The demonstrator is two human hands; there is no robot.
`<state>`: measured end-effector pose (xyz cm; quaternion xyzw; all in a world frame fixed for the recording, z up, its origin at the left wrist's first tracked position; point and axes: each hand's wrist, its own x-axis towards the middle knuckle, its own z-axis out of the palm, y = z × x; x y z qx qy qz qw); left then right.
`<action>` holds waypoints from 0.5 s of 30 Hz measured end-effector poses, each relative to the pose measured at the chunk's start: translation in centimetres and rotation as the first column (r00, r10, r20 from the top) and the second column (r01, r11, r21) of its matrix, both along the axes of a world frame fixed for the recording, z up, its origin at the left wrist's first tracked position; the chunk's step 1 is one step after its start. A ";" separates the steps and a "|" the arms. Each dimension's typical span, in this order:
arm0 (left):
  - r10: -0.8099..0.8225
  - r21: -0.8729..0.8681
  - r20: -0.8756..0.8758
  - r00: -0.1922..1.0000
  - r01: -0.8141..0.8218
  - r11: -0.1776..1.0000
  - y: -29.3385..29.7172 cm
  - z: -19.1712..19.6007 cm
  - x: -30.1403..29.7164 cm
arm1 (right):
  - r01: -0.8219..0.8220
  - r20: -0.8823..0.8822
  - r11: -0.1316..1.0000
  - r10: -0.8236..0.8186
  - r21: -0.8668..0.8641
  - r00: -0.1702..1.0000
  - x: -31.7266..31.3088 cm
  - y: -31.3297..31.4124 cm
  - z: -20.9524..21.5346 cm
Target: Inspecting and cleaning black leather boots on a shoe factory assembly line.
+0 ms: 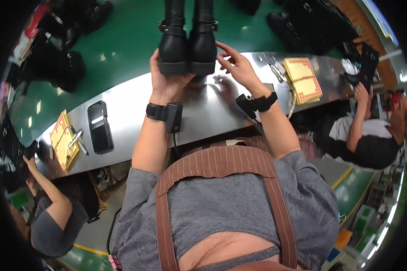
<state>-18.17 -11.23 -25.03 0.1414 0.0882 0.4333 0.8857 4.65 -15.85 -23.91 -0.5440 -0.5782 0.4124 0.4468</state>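
Observation:
A pair of black boots with buckled straps at the ankles, a left boot [172,47] and a right boot [203,45], stands side by side at the far middle, heels toward me. My left hand [165,83] cups the left boot from below and from its left side, its fingers partly hidden under the soles. Beside the right boot, my right hand [237,67] has its fingers spread. Its index fingertip is at that boot's side; whether it touches I cannot tell. Each wrist wears a black strap with a small box.
A steel strip [122,131] edges the green table [117,36]. On the strip lie a black phone [100,127], a yellow paper pad [64,140] with a metal tool, and another yellow pad [302,80] near scissors [276,68]. More black boots [54,63] stand left; co-workers sit on both sides.

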 end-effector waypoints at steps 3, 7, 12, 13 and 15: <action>0.094 -0.058 -0.053 0.994 -0.097 0.994 -0.7 0.4 -0.1 | 0.242 0.657 0.969 -0.207 0.039 0.725 2.0 -4.2 3.1; 0.105 -0.063 -0.029 0.994 -0.107 0.992 -0.9 0.9 0.9 | 0.446 0.939 0.895 -0.169 0.019 0.299 7.5 -9.5 1.1; 0.115 -0.061 -0.021 0.993 -0.116 0.991 -1.1 0.5 0.9 | 0.442 0.770 0.895 -0.327 0.065 0.548 8.7 -10.1 -1.4; 0.130 -0.063 -0.017 0.991 -0.131 0.989 -1.0 0.4 0.6 | 0.450 0.636 0.893 -0.333 -0.026 0.696 7.9 -9.4 0.0; 0.086 -0.062 0.063 0.994 -0.082 0.995 -0.8 0.0 0.3 | 0.360 0.539 0.909 -0.415 0.210 0.733 5.1 -7.6 3.4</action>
